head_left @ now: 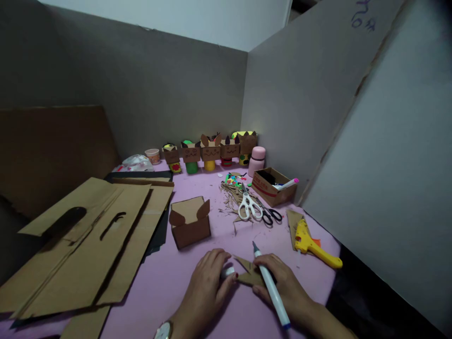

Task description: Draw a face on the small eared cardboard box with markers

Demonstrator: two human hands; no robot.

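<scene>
My left hand (211, 278) is closed round a small white marker cap (228, 271) at the lower middle of the head view. To its right, my right hand (282, 282) grips a white marker (271, 287), its dark tip uncovered and pointing up and away. A small cut piece of brown cardboard (250, 274) with pointed parts lies between the two hands, under the fingers of my right hand. Just beyond my left hand stands a small open cardboard box (190, 227) with two ear-shaped flaps on its upper corners.
Large cardboard sheets (116, 245) cover the left side. White scissors (250, 207), black scissors (272, 216) and scraps lie mid-table. A box of markers (273, 188), a pink bottle (257, 161) and a yellow glue gun (314, 245) are at right. Several decorated box figures (211, 151) line the back.
</scene>
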